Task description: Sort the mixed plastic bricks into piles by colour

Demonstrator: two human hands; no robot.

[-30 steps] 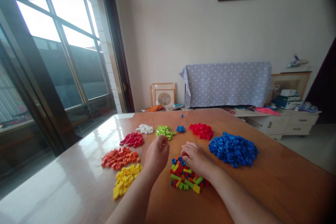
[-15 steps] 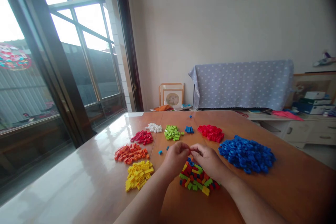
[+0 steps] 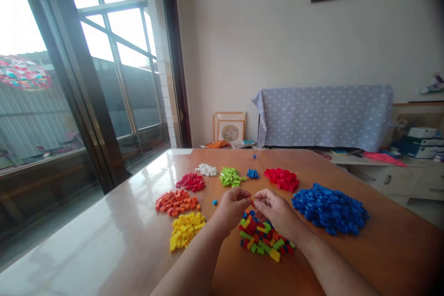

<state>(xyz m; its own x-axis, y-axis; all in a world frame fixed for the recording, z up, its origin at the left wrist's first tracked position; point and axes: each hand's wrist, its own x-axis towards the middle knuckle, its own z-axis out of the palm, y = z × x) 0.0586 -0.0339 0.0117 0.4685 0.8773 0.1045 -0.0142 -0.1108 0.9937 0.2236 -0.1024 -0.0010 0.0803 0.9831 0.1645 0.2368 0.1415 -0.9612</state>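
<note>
Above a mixed pile of toy bricks point(image 3: 265, 239), my left hand point(image 3: 231, 207) and my right hand point(image 3: 275, 209) meet fingertip to fingertip. Both are closed in a pinch on a small red brick point(image 3: 252, 204), mostly covered by the fingers. Red, green, yellow and blue bricks make up the pile below. One small blue brick point(image 3: 214, 202) lies alone to the left of my left hand. Right of my right hand is a large heap of blue pieces point(image 3: 329, 209).
Sorted piles ring the hands on the wooden table point(image 3: 125, 240): yellow bricks point(image 3: 186, 230), orange bricks point(image 3: 176, 202), dark red bricks point(image 3: 190, 181), white bricks point(image 3: 206, 169), lime green bricks point(image 3: 231, 176), blue bricks point(image 3: 253, 174) and red bricks point(image 3: 281, 179). A tiny blue piece point(image 3: 254, 157) sits near the far edge.
The view has shifted slightly, so everything appears a little further right and lower. My fingertips have drawn slightly apart, with more of the red brick showing between them.
</note>
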